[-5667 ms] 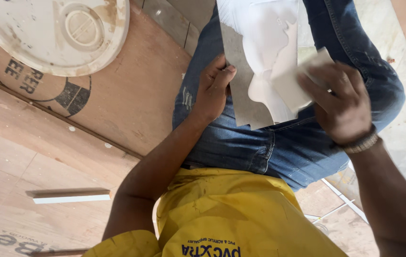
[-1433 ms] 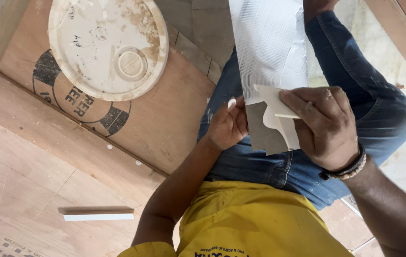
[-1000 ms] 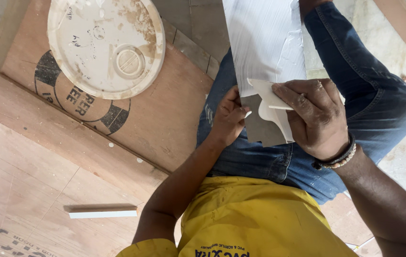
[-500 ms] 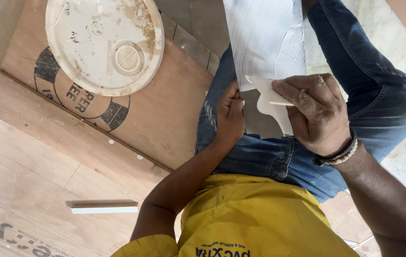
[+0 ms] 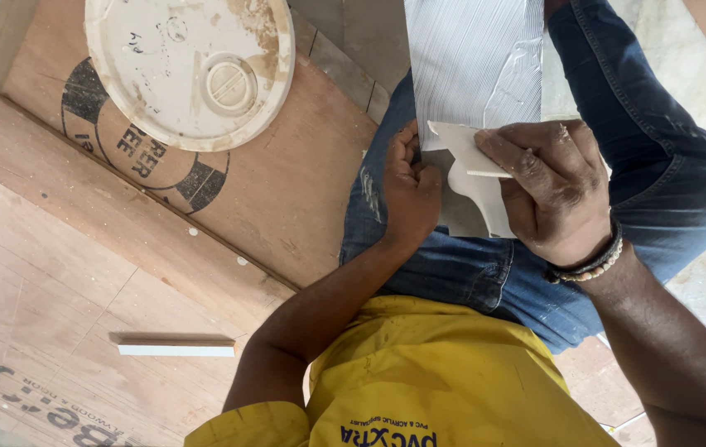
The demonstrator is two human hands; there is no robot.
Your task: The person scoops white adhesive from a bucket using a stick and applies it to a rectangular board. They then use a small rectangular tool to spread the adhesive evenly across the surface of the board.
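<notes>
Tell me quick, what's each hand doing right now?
Left hand: closed on the edge of the tile resting on the lap.
Right hand: closed on a flat white notched spreader, pressed against the tile's ridged adhesive.

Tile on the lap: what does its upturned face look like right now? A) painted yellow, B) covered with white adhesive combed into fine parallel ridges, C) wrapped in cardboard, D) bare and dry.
B: the tile resting on the person's jeans carries a white coat scored with fine parallel lines, while the right hand presses a white notched spreader to its near end and the left hand steadies its edge.
</notes>
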